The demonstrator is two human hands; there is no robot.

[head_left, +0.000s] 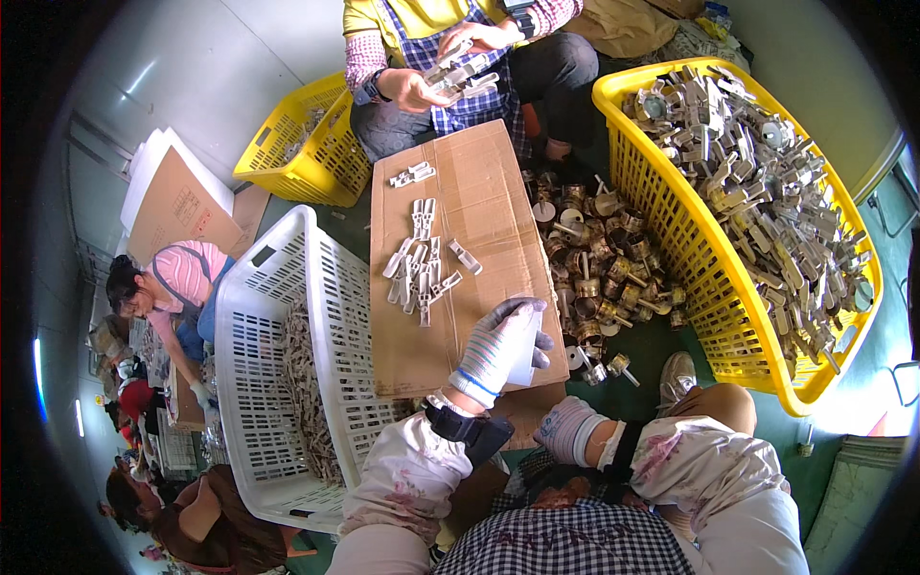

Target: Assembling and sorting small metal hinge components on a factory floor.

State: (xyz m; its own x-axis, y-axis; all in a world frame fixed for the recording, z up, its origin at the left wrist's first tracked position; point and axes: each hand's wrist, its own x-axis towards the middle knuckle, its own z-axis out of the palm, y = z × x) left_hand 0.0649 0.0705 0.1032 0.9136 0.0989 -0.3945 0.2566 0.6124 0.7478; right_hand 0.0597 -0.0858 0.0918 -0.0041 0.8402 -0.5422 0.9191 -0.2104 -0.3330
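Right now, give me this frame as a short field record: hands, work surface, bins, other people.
left hand: white knit glove with blue cuff, raised over the flat brown cardboard sheet, holding a pale flat piece; what it is cannot be told
right hand: white knit glove, low near the lap, mostly hidden
on cardboard: loose pale grey metal parts
left bin: white plastic slatted basket
right bin: yellow plastic basket full of metal parts
floor: pile of brass-coloured fittings
opposite: a seated person's hands holding parts

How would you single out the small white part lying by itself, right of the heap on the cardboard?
Start at the flat brown cardboard sheet between the white plastic basket and the yellow plastic basket. Right of the heap of white plastic parts lies the lone white part, angled and touching none of them.
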